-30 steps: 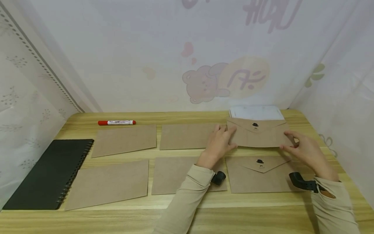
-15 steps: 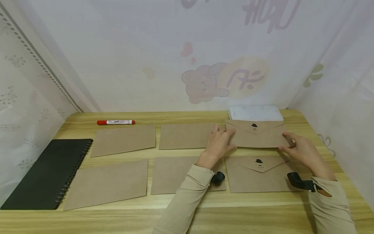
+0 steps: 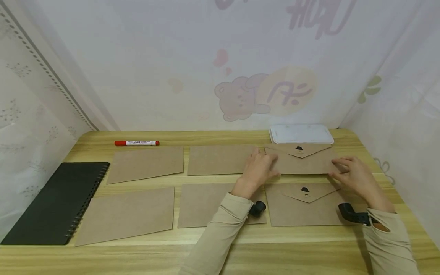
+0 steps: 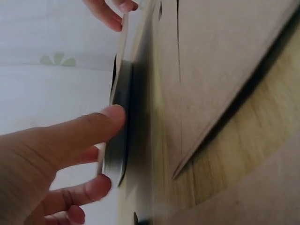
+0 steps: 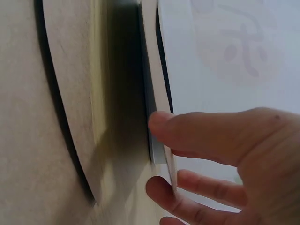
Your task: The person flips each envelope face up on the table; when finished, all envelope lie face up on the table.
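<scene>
At the back right in the head view, a brown kraft envelope [image 3: 299, 164] with a pointed flap and a small black hat print is held between both hands. My left hand [image 3: 258, 170] pinches its left edge; my right hand [image 3: 354, 177] pinches the right edge. In the left wrist view the envelope [image 4: 121, 44] appears nearly edge-on, with a dark gap between it and the table. From the right wrist, thumb and fingers lie on opposite sides of the envelope [image 5: 161, 89]. A matching envelope [image 3: 302, 214], flap up, lies just in front.
Several brown envelopes lie plain side up in two rows, including one at the front left [image 3: 128, 215]. A black spiral notebook [image 3: 55, 206] lies far left. A red-capped marker [image 3: 141, 143] and a white flat stack [image 3: 302, 133] lie along the back, before a printed curtain.
The held envelope has tipped flatter and come down slightly, so more of the white stack shows behind it. Both hands keep their grip and have barely moved.
</scene>
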The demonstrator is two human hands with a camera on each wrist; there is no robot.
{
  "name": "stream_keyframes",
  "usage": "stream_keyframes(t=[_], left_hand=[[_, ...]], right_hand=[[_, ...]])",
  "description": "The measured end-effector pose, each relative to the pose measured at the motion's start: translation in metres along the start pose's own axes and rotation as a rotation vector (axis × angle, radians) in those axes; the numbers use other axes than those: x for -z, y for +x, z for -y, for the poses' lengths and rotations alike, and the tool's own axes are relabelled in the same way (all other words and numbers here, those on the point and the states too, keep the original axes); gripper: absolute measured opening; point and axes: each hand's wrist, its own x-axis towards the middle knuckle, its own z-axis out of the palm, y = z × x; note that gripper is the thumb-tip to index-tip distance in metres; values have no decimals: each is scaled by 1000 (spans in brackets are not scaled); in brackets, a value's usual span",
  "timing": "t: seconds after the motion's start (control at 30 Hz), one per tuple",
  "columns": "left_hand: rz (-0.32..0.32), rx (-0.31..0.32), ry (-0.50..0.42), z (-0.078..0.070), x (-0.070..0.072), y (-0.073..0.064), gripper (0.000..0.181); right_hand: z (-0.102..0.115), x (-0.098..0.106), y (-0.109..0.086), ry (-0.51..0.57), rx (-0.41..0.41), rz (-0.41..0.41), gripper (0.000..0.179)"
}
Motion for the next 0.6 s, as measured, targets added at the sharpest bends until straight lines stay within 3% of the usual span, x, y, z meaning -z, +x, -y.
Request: stream_keyframes(t=[0.2,0.6], left_hand=[[23,-8,-4,-1,-1,-2,38],[16,32,-12,-2,-5,-2,32]], right_hand=[[-1,1,0,27,8,75,26],[0,-5,3,-6,-28,163,32]])
